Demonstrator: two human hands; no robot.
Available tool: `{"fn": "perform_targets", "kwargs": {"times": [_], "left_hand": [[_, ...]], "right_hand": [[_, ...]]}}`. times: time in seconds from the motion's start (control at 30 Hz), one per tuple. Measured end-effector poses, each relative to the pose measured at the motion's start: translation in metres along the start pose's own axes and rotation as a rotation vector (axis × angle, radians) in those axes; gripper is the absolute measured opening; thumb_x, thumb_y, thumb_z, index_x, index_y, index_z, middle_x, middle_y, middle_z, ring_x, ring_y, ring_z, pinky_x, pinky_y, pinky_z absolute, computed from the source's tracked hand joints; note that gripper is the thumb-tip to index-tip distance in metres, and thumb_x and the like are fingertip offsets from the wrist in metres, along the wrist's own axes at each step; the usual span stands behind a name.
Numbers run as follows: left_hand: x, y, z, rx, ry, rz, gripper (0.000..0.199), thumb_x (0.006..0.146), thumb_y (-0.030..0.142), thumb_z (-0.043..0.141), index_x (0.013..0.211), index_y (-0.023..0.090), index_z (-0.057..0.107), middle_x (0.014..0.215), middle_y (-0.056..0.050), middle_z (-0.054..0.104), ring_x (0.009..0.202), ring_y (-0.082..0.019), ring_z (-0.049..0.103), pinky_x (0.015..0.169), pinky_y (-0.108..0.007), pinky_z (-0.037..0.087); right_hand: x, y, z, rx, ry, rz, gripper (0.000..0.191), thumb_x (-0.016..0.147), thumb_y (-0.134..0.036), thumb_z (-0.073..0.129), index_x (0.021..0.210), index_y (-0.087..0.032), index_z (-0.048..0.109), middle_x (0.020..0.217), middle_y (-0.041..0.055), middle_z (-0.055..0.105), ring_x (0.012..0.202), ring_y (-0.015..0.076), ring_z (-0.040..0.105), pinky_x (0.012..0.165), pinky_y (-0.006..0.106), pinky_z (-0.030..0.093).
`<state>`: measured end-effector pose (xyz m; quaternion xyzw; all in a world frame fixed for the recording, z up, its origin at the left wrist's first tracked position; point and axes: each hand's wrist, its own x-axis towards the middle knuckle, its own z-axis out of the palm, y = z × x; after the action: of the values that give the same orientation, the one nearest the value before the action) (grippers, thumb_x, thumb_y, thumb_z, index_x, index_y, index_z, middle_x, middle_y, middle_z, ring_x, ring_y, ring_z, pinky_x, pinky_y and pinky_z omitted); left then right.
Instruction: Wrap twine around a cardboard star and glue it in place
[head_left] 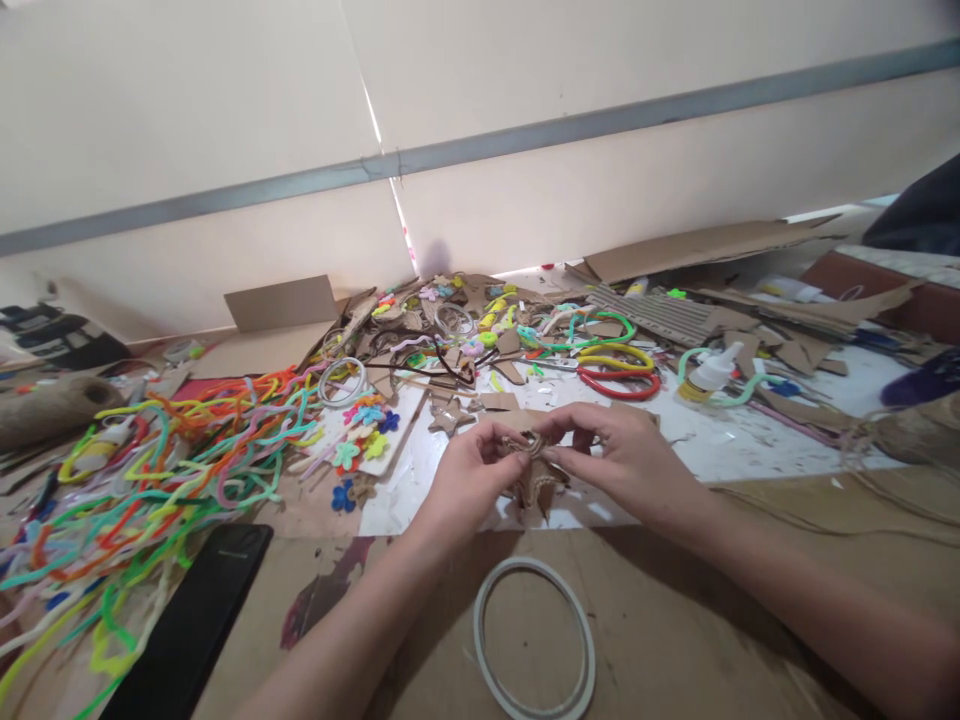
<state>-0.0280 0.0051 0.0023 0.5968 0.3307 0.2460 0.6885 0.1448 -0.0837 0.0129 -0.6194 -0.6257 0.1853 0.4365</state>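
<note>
Near the middle of the view, a small brown star-shaped piece [534, 488] with twine-like cord on it is held between both hands. My left hand [480, 470] pinches its upper left side with closed fingers. From the right, my right hand [604, 450] grips the top of the same piece between thumb and fingers. The fingertips of both hands nearly meet at the cord. A white ring [480, 640] lies on the brown cardboard below the hands. Just beyond the left hand is a loose cardboard star [450, 415].
Colourful pipe cleaners [187, 470] and a black phone [195, 620] lie at the left. Felt flowers [367, 430] sit left of the hands. Cardboard scraps and craft bits are piled behind. A glue bottle [712, 372] and twine [919, 435] are at the right.
</note>
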Motion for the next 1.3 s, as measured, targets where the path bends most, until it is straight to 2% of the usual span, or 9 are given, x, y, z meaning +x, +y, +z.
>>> {"fn": "perform_targets", "kwargs": {"times": [0.27, 0.53, 0.7, 0.83, 0.93, 1.03, 1.1, 1.3], "left_hand": [[-0.002, 0.003, 0.003, 0.043, -0.058, -0.045, 0.018, 0.071, 0.023, 0.076, 0.083, 0.015, 0.066, 0.076, -0.004, 0.07, 0.066, -0.014, 0.063, 0.064, -0.025, 0.046], [-0.001, 0.001, 0.002, 0.154, -0.019, -0.019, 0.015, 0.072, 0.021, 0.073, 0.084, 0.015, 0.065, 0.074, -0.003, 0.069, 0.064, -0.014, 0.062, 0.061, -0.024, 0.045], [-0.001, -0.004, 0.001, 0.236, -0.075, 0.009, 0.013, 0.075, 0.023, 0.07, 0.085, 0.015, 0.069, 0.077, -0.003, 0.07, 0.066, -0.014, 0.063, 0.061, -0.024, 0.046], [-0.002, -0.006, 0.0, 0.292, -0.028, 0.036, 0.013, 0.077, 0.026, 0.069, 0.083, 0.015, 0.07, 0.077, -0.004, 0.071, 0.066, -0.014, 0.062, 0.06, -0.023, 0.045], [-0.002, -0.002, 0.001, 0.216, 0.016, 0.004, 0.012, 0.076, 0.026, 0.068, 0.081, 0.015, 0.067, 0.069, -0.002, 0.067, 0.056, -0.013, 0.058, 0.053, -0.023, 0.044], [-0.002, 0.0, 0.004, 0.137, 0.045, -0.014, 0.009, 0.074, 0.023, 0.067, 0.079, 0.015, 0.064, 0.063, 0.0, 0.063, 0.049, -0.011, 0.055, 0.049, -0.023, 0.043], [-0.002, -0.001, 0.006, 0.122, 0.071, -0.017, 0.008, 0.073, 0.021, 0.066, 0.078, 0.016, 0.062, 0.061, 0.0, 0.062, 0.049, -0.012, 0.054, 0.049, -0.023, 0.042], [-0.001, -0.009, 0.008, 0.054, 0.068, 0.019, 0.013, 0.073, 0.024, 0.071, 0.08, 0.014, 0.066, 0.065, -0.001, 0.063, 0.055, -0.012, 0.056, 0.055, -0.023, 0.044]], "right_hand": [[-0.001, 0.0, 0.001, -0.074, -0.007, -0.035, 0.008, 0.087, -0.023, 0.067, 0.087, -0.022, 0.074, 0.08, -0.0003, 0.075, 0.071, 0.015, 0.065, 0.064, 0.025, 0.046], [0.001, 0.003, 0.0, 0.116, -0.026, 0.117, 0.017, 0.084, -0.03, 0.067, 0.097, -0.021, 0.073, 0.086, 0.0012, 0.077, 0.07, 0.0153, 0.064, 0.063, 0.026, 0.048], [-0.002, 0.002, 0.004, 0.094, -0.029, 0.068, 0.014, 0.087, -0.028, 0.065, 0.095, -0.021, 0.073, 0.084, 0.001, 0.075, 0.072, 0.0155, 0.063, 0.064, 0.026, 0.047], [-0.003, 0.002, 0.005, 0.052, -0.02, 0.022, 0.013, 0.089, -0.027, 0.064, 0.097, -0.021, 0.072, 0.089, 0.0026, 0.074, 0.077, 0.0168, 0.065, 0.067, 0.027, 0.048], [-0.003, 0.002, 0.003, -0.062, 0.058, -0.03, 0.014, 0.088, -0.029, 0.066, 0.098, -0.019, 0.072, 0.088, 0.0042, 0.073, 0.075, 0.0177, 0.064, 0.066, 0.029, 0.049], [-0.004, 0.001, 0.002, -0.184, 0.103, -0.1, 0.009, 0.089, -0.025, 0.066, 0.086, -0.019, 0.071, 0.079, 0.0035, 0.07, 0.069, 0.0174, 0.061, 0.063, 0.029, 0.045], [-0.005, 0.0, 0.003, -0.224, 0.098, -0.13, 0.012, 0.09, -0.021, 0.064, 0.08, -0.019, 0.069, 0.075, 0.0025, 0.067, 0.068, 0.017, 0.06, 0.063, 0.029, 0.043], [-0.01, -0.003, 0.008, -0.226, 0.084, -0.132, 0.011, 0.093, -0.019, 0.063, 0.084, -0.019, 0.069, 0.078, 0.0017, 0.065, 0.072, 0.0168, 0.059, 0.066, 0.029, 0.041]]}}
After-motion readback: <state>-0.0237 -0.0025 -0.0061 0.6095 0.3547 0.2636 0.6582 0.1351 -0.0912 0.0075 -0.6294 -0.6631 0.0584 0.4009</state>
